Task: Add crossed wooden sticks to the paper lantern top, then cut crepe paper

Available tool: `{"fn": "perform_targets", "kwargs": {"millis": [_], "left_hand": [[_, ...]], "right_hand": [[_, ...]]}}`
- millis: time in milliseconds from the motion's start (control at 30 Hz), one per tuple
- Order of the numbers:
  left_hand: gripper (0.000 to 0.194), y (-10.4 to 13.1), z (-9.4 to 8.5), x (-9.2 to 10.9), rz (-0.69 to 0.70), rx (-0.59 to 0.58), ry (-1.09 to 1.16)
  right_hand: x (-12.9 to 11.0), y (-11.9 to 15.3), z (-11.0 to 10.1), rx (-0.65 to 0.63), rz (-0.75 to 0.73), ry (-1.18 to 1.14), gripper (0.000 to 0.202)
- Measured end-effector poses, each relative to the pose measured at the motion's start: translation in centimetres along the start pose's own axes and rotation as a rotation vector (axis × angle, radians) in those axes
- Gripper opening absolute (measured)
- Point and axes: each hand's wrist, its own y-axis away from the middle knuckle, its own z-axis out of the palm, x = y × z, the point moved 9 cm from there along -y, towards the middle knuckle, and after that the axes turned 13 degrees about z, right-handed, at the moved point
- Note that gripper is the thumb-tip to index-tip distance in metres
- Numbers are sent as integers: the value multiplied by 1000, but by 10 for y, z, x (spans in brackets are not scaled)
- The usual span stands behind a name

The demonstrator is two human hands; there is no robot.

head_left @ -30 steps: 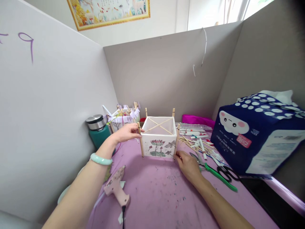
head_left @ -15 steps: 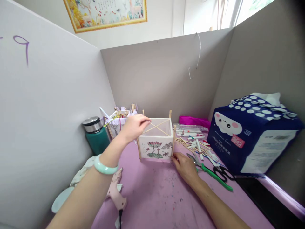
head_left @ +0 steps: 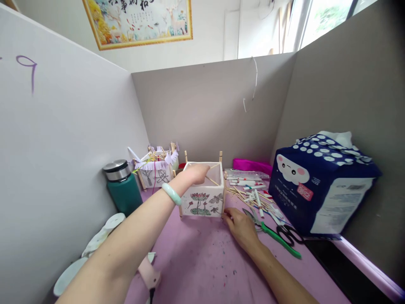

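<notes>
A white box-shaped paper lantern [head_left: 210, 196] with wooden corner posts and a painted lotus on its front stands upright on the pink-covered table. Thin wooden sticks [head_left: 212, 180] cross its open top. My left hand [head_left: 198, 173], a pale green bangle at the wrist, is over that crossing with its fingers bent down and closed. What sits between its fingertips is hidden by the hand. Low at the lantern's front right corner, my right hand [head_left: 241, 228] pinches the foot of the post, the other fingers curled on the table.
Green-handled pliers [head_left: 278, 238], black scissors [head_left: 289, 235], markers [head_left: 247, 183] and loose sticks [head_left: 243, 195] lie at right, before a blue tissue pack [head_left: 300, 198]. A pink glue gun [head_left: 148, 272], a green bottle [head_left: 123, 190] and a fringed lantern [head_left: 155, 173] are at left.
My left hand has moved right and down, from the lantern's top left to the middle of the crossed sticks. My right hand stays at the lower corner. The camera view has shifted slightly.
</notes>
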Motion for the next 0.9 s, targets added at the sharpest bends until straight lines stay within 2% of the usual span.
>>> {"fn": "perform_targets", "kwargs": {"millis": [133, 333, 600, 900], "left_hand": [[65, -1, 4, -1, 57, -1, -7], [62, 0, -1, -4, 61, -33, -51], [62, -2, 9, -10, 56, -52, -106], [61, -1, 11, -9, 58, -60, -128]], "right_hand": [[3, -1, -1, -7, 12, -20, 22], [2, -1, -2, -16, 16, -11, 22], [3, -1, 1, -45, 34, 39, 22], [3, -1, 4, -64, 40, 68, 23]]}}
